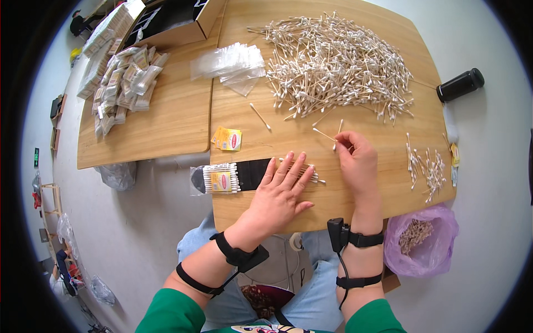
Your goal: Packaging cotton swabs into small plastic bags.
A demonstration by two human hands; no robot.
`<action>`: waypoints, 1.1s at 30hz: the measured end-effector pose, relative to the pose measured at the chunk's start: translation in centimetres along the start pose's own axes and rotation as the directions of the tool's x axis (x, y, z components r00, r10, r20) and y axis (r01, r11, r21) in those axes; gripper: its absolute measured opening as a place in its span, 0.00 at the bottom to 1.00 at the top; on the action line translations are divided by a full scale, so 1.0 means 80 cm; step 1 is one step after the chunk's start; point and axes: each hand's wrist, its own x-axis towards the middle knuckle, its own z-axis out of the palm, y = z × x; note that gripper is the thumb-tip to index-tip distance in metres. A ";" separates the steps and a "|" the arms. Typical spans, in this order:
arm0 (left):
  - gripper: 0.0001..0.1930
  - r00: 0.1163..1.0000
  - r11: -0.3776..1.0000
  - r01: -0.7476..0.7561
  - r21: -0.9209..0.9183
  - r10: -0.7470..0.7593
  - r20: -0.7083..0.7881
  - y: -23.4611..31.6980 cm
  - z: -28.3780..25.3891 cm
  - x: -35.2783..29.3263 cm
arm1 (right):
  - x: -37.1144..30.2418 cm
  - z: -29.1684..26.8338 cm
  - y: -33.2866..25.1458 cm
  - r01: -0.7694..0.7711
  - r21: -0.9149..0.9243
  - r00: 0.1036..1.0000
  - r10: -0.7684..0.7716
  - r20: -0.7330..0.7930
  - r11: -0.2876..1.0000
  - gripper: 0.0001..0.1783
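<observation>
My left hand lies flat with spread fingers over the end of a black strip and a small row of cotton swabs, which it partly covers. At the strip's left end, a clear bag holds a neat row of swabs with a yellow-and-white card on top. My right hand pinches a cotton swab between thumb and fingertips, just above the table. Another loose swab touches or nearly touches those fingertips. Small yellow cards lie beyond my left hand.
A big heap of swabs covers the far table, beside flat clear bags. Filled packs pile up at left near a cardboard box. At right are scattered swabs, a black cylinder and a purple-lined bin.
</observation>
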 end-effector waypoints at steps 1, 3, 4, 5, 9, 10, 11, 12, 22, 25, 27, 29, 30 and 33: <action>0.41 1.000 1.000 0.001 -0.017 -0.001 -0.009 -0.001 -0.001 0.000 | 0.000 -0.003 0.000 -0.049 0.045 0.999 0.049 0.004 0.998 0.07; 0.40 1.000 0.999 -0.003 -0.037 0.002 -0.017 0.001 -0.008 0.005 | -0.001 -0.009 0.001 -0.101 0.085 0.995 0.101 0.008 0.991 0.06; 0.39 0.998 0.999 0.025 -0.048 -0.028 -0.054 0.003 -0.015 0.011 | -0.001 -0.012 0.002 -0.101 0.078 0.995 0.099 0.028 0.992 0.06; 0.38 0.994 0.997 0.052 -0.060 -0.058 -0.091 0.003 -0.018 0.017 | -0.001 -0.016 0.002 -0.100 0.070 0.994 0.097 0.048 0.993 0.05; 0.37 0.953 0.963 0.120 -0.242 -0.181 -0.245 -0.017 -0.002 0.017 | -0.005 -0.010 -0.014 -0.127 0.084 0.985 0.115 0.131 0.988 0.04; 0.37 0.956 0.957 0.090 -0.275 -0.160 -0.246 -0.015 0.003 0.018 | -0.008 -0.008 -0.015 -0.078 0.070 0.986 0.067 0.150 0.994 0.04; 0.37 0.958 0.950 0.059 -0.307 -0.140 -0.249 -0.014 0.006 0.019 | -0.010 -0.006 -0.015 -0.029 0.057 0.985 0.019 0.170 0.998 0.04; 0.37 0.958 0.950 0.059 -0.308 -0.140 -0.250 -0.010 0.011 0.019 | -0.011 -0.004 -0.015 -0.028 0.056 0.985 0.019 0.169 0.998 0.04; 0.28 0.869 0.937 0.148 -0.317 -0.276 -0.411 -0.040 -0.008 0.042 | -0.004 -0.012 0.011 -0.186 0.039 0.981 0.184 0.060 0.982 0.07; 0.26 0.866 0.954 0.274 -0.120 -0.299 -0.401 -0.052 -0.004 0.055 | 0.002 -0.006 0.009 -0.187 -0.046 0.981 0.183 -0.067 0.981 0.09; 0.25 0.866 0.937 0.350 -0.011 -0.328 -0.378 -0.055 -0.003 0.059 | 0.003 0.007 0.006 0.029 -0.407 0.989 -0.084 -0.119 0.913 0.09; 0.25 0.870 0.936 0.351 0.014 -0.321 -0.374 -0.057 -0.003 0.062 | 0.002 0.012 0.003 0.008 -0.400 0.995 -0.048 -0.090 0.916 0.09; 0.25 0.869 0.936 0.350 0.014 -0.320 -0.377 -0.059 0.000 0.063 | 0.003 0.012 0.001 -0.011 -0.396 0.998 -0.016 -0.063 0.918 0.09; 0.24 0.883 0.972 0.228 -0.057 -0.231 -0.408 -0.064 0.009 0.063 | 0.001 -0.002 -0.005 0.024 -0.310 0.991 0.019 0.135 0.950 0.07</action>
